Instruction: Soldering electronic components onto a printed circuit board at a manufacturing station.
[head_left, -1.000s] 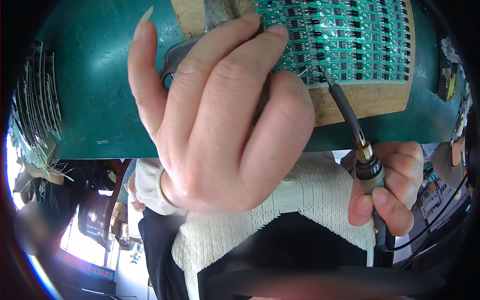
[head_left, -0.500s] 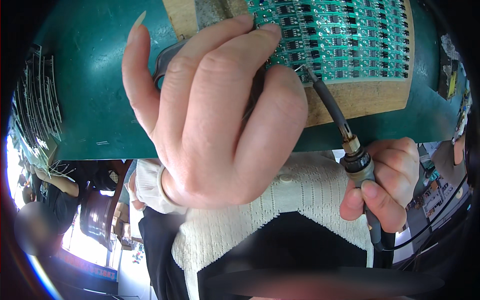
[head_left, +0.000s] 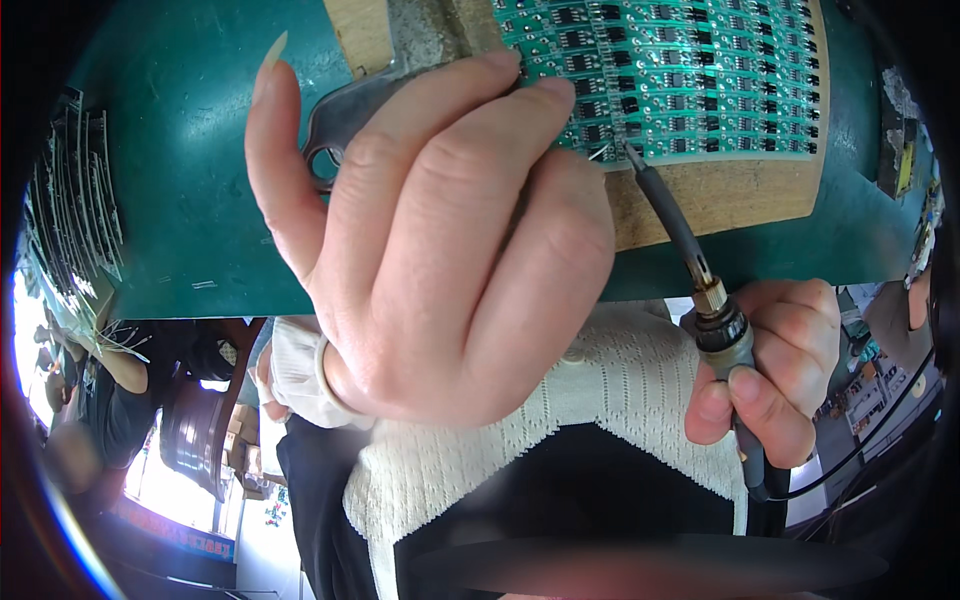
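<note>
My right hand (head_left: 770,375) grips a soldering iron (head_left: 680,230) by its dark handle. The iron's tip is at the near edge of a green circuit board panel (head_left: 690,62), which carries rows of small black chips. Over the panel's near left corner, my left hand (head_left: 440,250) is closed, thumb and index finger together and the little finger stuck out. A short bit of thin silvery solder wire (head_left: 600,152) pokes out from its fingertips, close to the iron's tip. The rest of the wire is hidden by the hand.
Under the panel lies a wooden board (head_left: 720,195) on a green work surface (head_left: 190,180). A grey metal piece with a looped end (head_left: 345,125) lies beyond my left fingers. Stacked thin strips (head_left: 75,200) stand at far left. The iron's black cable (head_left: 860,455) trails right.
My left hand has drawn back slightly toward me, uncovering more of the grey metal piece. The soldering iron's tip has shifted slightly right and nearer, and the wire end has moved nearer.
</note>
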